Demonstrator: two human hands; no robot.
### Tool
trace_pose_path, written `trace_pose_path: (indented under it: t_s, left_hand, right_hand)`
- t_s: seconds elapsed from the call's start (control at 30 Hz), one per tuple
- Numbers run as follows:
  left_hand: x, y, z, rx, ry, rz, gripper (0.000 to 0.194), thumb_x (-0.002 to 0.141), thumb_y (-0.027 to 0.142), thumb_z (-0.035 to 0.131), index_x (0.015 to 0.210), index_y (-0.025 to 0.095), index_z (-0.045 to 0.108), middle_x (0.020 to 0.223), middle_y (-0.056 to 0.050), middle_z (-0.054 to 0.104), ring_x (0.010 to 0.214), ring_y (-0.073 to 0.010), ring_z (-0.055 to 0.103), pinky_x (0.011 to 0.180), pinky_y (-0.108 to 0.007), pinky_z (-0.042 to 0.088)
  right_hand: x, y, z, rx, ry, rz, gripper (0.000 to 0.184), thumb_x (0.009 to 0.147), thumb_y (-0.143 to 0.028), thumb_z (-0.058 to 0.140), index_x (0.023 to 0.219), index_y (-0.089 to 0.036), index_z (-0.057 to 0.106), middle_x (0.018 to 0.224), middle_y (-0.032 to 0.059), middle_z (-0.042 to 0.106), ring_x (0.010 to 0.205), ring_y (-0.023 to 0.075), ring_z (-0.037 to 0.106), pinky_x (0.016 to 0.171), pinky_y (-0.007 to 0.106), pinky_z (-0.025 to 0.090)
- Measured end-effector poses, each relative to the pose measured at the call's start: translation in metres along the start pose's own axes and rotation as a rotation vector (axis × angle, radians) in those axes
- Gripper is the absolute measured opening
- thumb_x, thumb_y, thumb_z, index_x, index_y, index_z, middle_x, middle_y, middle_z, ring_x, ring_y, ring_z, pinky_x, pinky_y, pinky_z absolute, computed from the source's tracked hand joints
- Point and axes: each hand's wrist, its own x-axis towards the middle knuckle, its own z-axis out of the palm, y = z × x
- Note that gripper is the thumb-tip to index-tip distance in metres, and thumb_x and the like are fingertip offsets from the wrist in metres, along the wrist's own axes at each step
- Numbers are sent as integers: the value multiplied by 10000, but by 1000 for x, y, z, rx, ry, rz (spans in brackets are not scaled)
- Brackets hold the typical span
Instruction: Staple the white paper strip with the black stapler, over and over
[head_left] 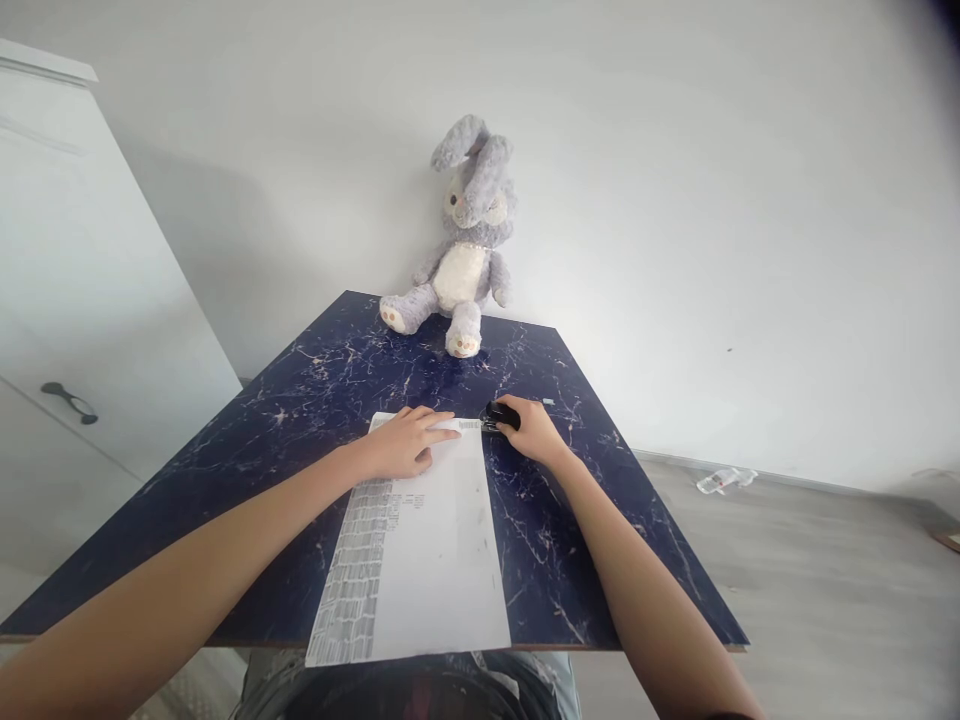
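A printed sheet of paper [442,560] lies on the blue marbled table, its near edge reaching past the table's front edge. My left hand [401,443] rests flat on the upper part of the sheet, fingers spread and pointing right. In my right hand [534,430] is a black stapler [504,414], held at the sheet's upper right corner. The stapler's front end meets the paper's edge there; whether its jaws are pressed together I cannot tell. My right fingers wrap around its body and hide part of it.
A grey plush rabbit [465,265] sits at the table's [315,370] far end against the wall. A small pale scrap [548,401] lies beyond my right hand. On the left stands a white cabinet [97,250] with a dark handle. Clear plastic [726,480] lies on the floor at right.
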Motion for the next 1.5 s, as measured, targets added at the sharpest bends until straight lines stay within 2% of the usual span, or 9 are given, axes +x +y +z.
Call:
trace_pose_path:
  t_s: [0.27, 0.6, 0.67, 0.83, 1.3, 1.5]
  left_hand:
    - [0, -1, 1, 10, -1, 4, 631, 921, 189, 484, 1523, 378, 468, 1651, -22, 349, 1375, -328, 417, 1077, -500, 378]
    - [1, 2, 0, 4, 4, 0, 618, 911, 180, 495, 1501, 365, 503, 1639, -29, 372, 1387, -324, 409, 1074, -495, 380]
    - [2, 2, 1, 6, 9, 0, 604, 917, 182, 494, 1492, 365, 515, 1634, -28, 381, 1384, -326, 414, 1071, -494, 380]
    - [3, 3, 2, 0, 30, 5, 603, 900, 171, 518, 1473, 358, 539, 1616, -35, 412, 1360, -328, 439, 1065, -497, 387]
    - [4, 6, -1, -15, 17, -4, 596, 899, 179, 507, 1469, 349, 543, 1615, -44, 412, 1354, -324, 443, 1073, -510, 386]
    - [4, 4, 2, -24, 24, 0, 589, 907, 182, 505, 1469, 354, 540, 1620, -38, 404, 1373, -324, 429, 1077, -508, 380]
  right_hand:
    - [1, -3, 2, -49, -14, -21, 330, 814, -137, 652, 1134, -212, 679, 1107, 80, 748, 990, 270, 692, 891, 355, 502]
    - [0, -9, 7, -222, -12, -8, 263, 909, -331, 608, 1147, -227, 648, 971, 54, 713, 878, 228, 646, 779, 307, 433]
    - [0, -10, 7, -224, -9, -12, 234, 966, -357, 543, 1131, -230, 649, 970, 54, 710, 888, 224, 641, 781, 305, 422]
    - [1, -10, 7, -195, 3, -9, 365, 1084, -328, 285, 1090, -248, 640, 972, 42, 712, 929, 210, 644, 792, 299, 406]
    - [1, -11, 15, -363, 21, -35, 347, 1098, -320, 283, 1004, -244, 608, 931, 40, 710, 897, 218, 632, 785, 313, 369]
    - [2, -10, 14, -300, 33, -11, 356, 1097, -316, 279, 1014, -249, 618, 943, 37, 716, 899, 215, 639, 763, 303, 379]
